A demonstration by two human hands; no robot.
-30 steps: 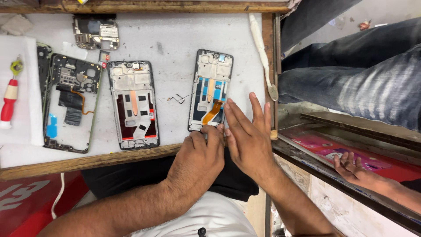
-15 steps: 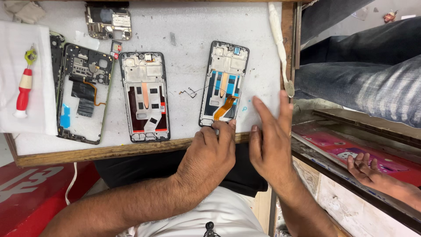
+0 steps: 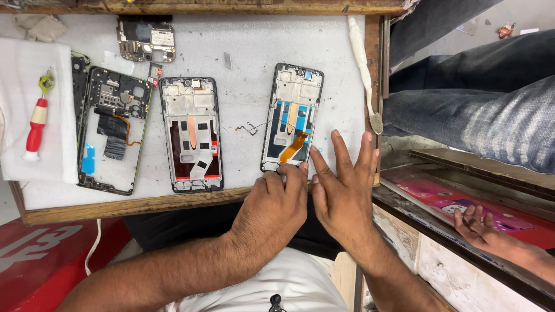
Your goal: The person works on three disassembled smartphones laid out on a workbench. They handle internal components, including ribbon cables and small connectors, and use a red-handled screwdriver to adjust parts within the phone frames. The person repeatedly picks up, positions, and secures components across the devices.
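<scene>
Nearest of all, the left hand (image 3: 272, 211) rests at the near edge of the bench (image 3: 133, 205), its fingers curled together, the tips pressing down on the near end of the right-hand phone frame (image 3: 291, 118). Just right of it the right hand (image 3: 341, 190) lies flat, fingers straight and spread, holding nothing, the fingertips just beside the frame's near right corner. That frame lies flat on the white mat (image 3: 243, 52), right of centre, near end close to the bench edge, with an orange flex cable (image 3: 293, 145) curling loose across its lower half. It looks light and thin, stiff along the rim but easy to bend in the middle, and the flex and small parts inside seem fragile; the long side rails look like the safe place to grip, away from the cable. A bent bit of wire (image 3: 250, 128) lies on the mat just left of it. Further left sit a second open frame (image 3: 191, 134) and a third, darker one (image 3: 113, 130), well apart from the hands. At far left a red-handled screwdriver (image 3: 36, 128) lies on a white cloth (image 3: 32, 167). Farther back a small circuit board (image 3: 145, 39) lies near the far edge. Off to the right, beyond the bench, another person's hand (image 3: 480, 228) rests on a red counter (image 3: 462, 202), with their denim-clad legs (image 3: 480, 115) above it.
</scene>
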